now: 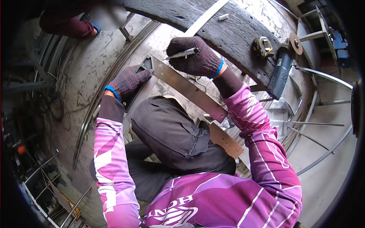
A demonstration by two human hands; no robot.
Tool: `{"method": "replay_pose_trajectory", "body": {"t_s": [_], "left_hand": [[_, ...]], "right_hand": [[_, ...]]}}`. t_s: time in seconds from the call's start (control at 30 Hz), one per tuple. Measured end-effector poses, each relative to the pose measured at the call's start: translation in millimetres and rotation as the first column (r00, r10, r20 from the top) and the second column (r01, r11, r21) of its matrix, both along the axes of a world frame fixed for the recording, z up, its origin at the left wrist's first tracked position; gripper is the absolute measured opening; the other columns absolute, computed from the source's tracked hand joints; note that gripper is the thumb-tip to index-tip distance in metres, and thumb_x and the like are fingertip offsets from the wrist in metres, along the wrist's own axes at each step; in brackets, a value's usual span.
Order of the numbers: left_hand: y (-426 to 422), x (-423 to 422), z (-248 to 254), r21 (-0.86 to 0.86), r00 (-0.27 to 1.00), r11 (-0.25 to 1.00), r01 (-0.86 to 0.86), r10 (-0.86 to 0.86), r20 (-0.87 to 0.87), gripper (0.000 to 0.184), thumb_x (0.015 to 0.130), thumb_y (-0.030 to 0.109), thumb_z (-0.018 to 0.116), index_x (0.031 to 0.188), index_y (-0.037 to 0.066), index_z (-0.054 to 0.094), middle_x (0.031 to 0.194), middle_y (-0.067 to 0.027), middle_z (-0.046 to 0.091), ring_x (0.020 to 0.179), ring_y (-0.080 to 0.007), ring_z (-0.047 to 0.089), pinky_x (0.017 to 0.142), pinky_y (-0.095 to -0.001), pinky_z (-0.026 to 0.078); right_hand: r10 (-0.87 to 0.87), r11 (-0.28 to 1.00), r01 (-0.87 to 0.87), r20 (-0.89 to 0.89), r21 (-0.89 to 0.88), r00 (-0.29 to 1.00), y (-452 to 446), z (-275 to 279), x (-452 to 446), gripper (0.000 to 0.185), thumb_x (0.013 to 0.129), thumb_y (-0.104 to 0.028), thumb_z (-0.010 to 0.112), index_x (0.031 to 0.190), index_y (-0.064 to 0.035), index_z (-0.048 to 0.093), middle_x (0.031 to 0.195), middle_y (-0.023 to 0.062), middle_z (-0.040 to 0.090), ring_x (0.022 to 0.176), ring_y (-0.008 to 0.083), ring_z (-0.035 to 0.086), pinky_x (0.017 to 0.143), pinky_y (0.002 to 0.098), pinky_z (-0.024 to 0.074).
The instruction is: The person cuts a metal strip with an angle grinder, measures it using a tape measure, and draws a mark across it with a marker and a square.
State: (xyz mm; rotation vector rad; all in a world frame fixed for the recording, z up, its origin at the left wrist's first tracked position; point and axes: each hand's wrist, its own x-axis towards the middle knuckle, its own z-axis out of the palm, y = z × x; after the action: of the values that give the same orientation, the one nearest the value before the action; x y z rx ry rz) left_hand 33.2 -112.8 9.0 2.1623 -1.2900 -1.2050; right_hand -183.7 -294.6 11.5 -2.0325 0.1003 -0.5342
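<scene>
My left hand (131,81), in a dark knitted glove with a blue cuff, is closed around the corner end of a metal square (190,91). Its wide, flat blade, with small holes, stretches to the lower right above my knee. A pale metal bar (205,19) runs beneath both hands, roughly at right angles to the blade. Gloved the same way, my right hand (195,57) grips a silver and black marker pen (184,54). The pen's tip points left, close to the square's upper end; whether it touches metal I cannot tell.
On the dark wooden plank (235,41) lie a tape measure (262,47), an angle grinder (283,68) and a small white piece (223,16). Long metal strips (102,76) lie on the floor at left. Another person's leg (68,22) is at upper left. Metal frames stand at right.
</scene>
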Motion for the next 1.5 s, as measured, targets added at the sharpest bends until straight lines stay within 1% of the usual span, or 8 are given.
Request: {"method": "replay_pose_trajectory", "body": {"t_s": [0.33, 0.63, 0.73, 0.8, 0.93, 1.1, 1.3, 1.5], "left_hand": [[-1.4, -2.6, 2.6, 0.015, 0.999, 1.0, -0.013, 0.014, -0.033, 0.051, 0.096, 0.043, 0.067, 0.116, -0.004, 0.067, 0.099, -0.0215, 0.071, 0.089, -0.0254, 0.066, 0.084, -0.0387, 0.051], [-0.3, -3.3, 2.0, -0.002, 1.0, 1.0, -0.017, 0.017, -0.013, 0.051, 0.097, 0.044, 0.066, 0.112, -0.004, 0.067, 0.089, -0.0183, 0.068, 0.082, -0.0202, 0.061, 0.08, -0.0363, 0.05], [0.9, -2.2, 1.3, -0.025, 0.999, 1.0, -0.01, 0.009, -0.039, 0.052, 0.097, 0.045, 0.065, 0.112, -0.005, 0.066, 0.091, -0.0205, 0.069, 0.084, -0.024, 0.064, 0.081, -0.0381, 0.05], [0.1, -0.8, 1.8, -0.028, 0.999, 0.999, 0.032, -0.032, 0.005, 0.052, 0.097, 0.047, 0.066, 0.117, 0.0, 0.07, 0.099, -0.0189, 0.073, 0.084, -0.0224, 0.064, 0.083, -0.039, 0.051], [-0.6, -2.4, 4.4, 0.005, 1.0, 1.0, 0.0, 0.0, 0.01, 0.051, 0.097, 0.048, 0.066, 0.116, 0.0, 0.07, 0.098, -0.018, 0.073, 0.083, -0.0219, 0.064, 0.083, -0.0387, 0.051], [0.2, -3.4, 2.5, -0.013, 1.0, 1.0, -0.019, 0.019, -0.006, 0.053, 0.097, 0.049, 0.066, 0.116, 0.0, 0.07, 0.098, -0.019, 0.073, 0.084, -0.0241, 0.064, 0.083, -0.0391, 0.05], [-0.2, -1.8, 1.7, -0.005, 1.0, 1.0, 0.019, -0.019, 0.02, 0.054, 0.097, 0.05, 0.065, 0.117, 0.0, 0.069, 0.101, -0.0195, 0.073, 0.087, -0.0251, 0.065, 0.084, -0.0398, 0.05], [-1.4, -3.3, 6.7, 0.043, 1.0, 0.999, -0.006, 0.006, -0.016, 0.055, 0.097, 0.049, 0.065, 0.118, -0.001, 0.069, 0.103, -0.0212, 0.073, 0.089, -0.0272, 0.066, 0.086, -0.0399, 0.05]], "right_hand": [[0.003, 1.0, -0.003, 0.01, -0.011, 1.0, 3.2, 3.0, 0.5, 0.021, 0.079, -0.002, 0.078, 0.097, -0.0011, 0.067, 0.09, 0.0098, 0.069, 0.079, 0.0184, 0.065, 0.075, 0.032, 0.0545], [0.046, 0.997, -0.049, 0.049, 0.064, 0.998, 0.6, 1.0, -0.3, 0.017, 0.08, -0.004, 0.076, 0.094, -0.0007, 0.066, 0.087, 0.0104, 0.066, 0.075, 0.0193, 0.062, 0.074, 0.032, 0.0532], [0.065, 0.996, -0.064, -0.017, 0.063, 0.998, -1.3, 8.0, -3.8, 0.015, 0.078, -0.005, 0.073, 0.088, -0.0004, 0.063, 0.082, 0.0099, 0.063, 0.072, 0.0178, 0.056, 0.071, 0.032, 0.0515], [0.058, 0.997, -0.046, -0.213, 0.058, 0.975, -1.5, 15.9, -6.9, 0.014, 0.077, -0.004, 0.071, 0.085, -0.0005, 0.06, 0.08, 0.0089, 0.059, 0.071, 0.0167, 0.051, 0.069, 0.0321, 0.0498], [0.074, 0.997, -0.071, -0.212, 0.021, 0.974, -4.1, 13.3, -5.7, 0.014, 0.075, -0.001, 0.069, 0.084, -0.0005, 0.058, 0.08, 0.0082, 0.058, 0.07, 0.016, 0.049, 0.067, 0.0319, 0.0487], [0.022, 0.999, -0.022, 0.009, 0.037, 1.0, -2.2, 2.0, 0.2, 0.015, 0.079, -0.003, 0.074, 0.091, -0.0007, 0.064, 0.084, 0.0095, 0.064, 0.073, 0.0186, 0.058, 0.071, 0.0322, 0.0524], [0.016, 1.0, -0.016, -0.001, 0.011, 1.0, -0.2, 3.2, 0.5, 0.019, 0.08, -0.005, 0.078, 0.096, -0.0011, 0.067, 0.089, 0.0105, 0.068, 0.077, 0.0214, 0.065, 0.075, 0.0327, 0.0547], [0.008, 0.999, -0.007, 0.016, -0.032, 1.0, 0.6, 2.2, 2.6, 0.019, 0.079, -0.004, 0.077, 0.093, -0.0011, 0.066, 0.086, 0.0096, 0.066, 0.075, 0.0195, 0.062, 0.073, 0.0322, 0.0536]]}}
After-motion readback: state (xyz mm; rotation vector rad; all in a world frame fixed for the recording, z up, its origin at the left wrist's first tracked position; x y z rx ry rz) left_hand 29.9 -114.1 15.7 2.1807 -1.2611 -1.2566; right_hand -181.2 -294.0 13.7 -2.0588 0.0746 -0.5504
